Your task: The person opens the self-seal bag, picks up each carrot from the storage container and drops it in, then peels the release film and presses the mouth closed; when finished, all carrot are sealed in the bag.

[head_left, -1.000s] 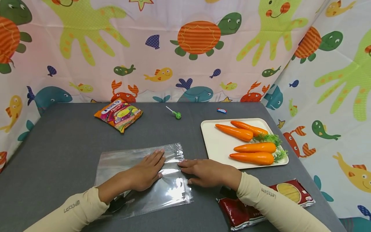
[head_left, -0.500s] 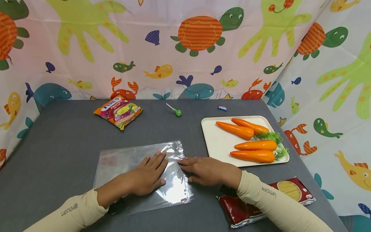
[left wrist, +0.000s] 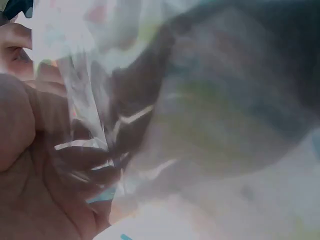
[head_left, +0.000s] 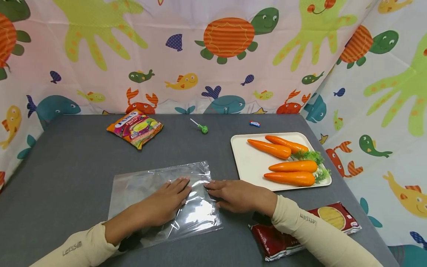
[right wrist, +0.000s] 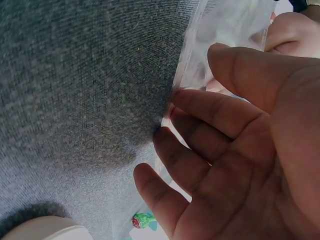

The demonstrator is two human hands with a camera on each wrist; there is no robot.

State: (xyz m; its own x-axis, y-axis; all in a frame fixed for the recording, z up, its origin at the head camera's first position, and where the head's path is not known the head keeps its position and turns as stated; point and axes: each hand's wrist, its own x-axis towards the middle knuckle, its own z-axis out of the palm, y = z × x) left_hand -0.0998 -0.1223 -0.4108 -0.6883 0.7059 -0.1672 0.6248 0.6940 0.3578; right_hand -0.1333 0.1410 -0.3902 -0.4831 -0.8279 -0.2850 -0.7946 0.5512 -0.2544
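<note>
A clear plastic bag point(head_left: 140, 185) lies flat on the grey table point(head_left: 66, 155). My left hand point(head_left: 168, 200) rests palm down on the bag's right half, fingers straight and pointing toward its right edge. My right hand point(head_left: 235, 194) lies on the table just right of the bag, and its fingertips point(head_left: 208, 184) touch that edge. In the right wrist view the right hand point(right wrist: 240, 150) has its fingers at the rim of the bag point(right wrist: 225, 30) and its thumb above it. Wrinkled plastic point(left wrist: 210, 125) fills the left wrist view, against the left palm point(left wrist: 30, 190).
A cream tray point(head_left: 245, 165) holding several carrots point(head_left: 290, 178) sits to the right. A red packet point(head_left: 330, 217) lies under my right forearm. At the back are a snack packet point(head_left: 135, 128), a green lollipop point(head_left: 202, 128) and a small blue candy point(head_left: 254, 124). Patterned curtains close in the table.
My left hand has drawn back slightly toward me, and the plastic under it has wrinkled and lifted near the wrist. My right hand stays at the bag's edge.
</note>
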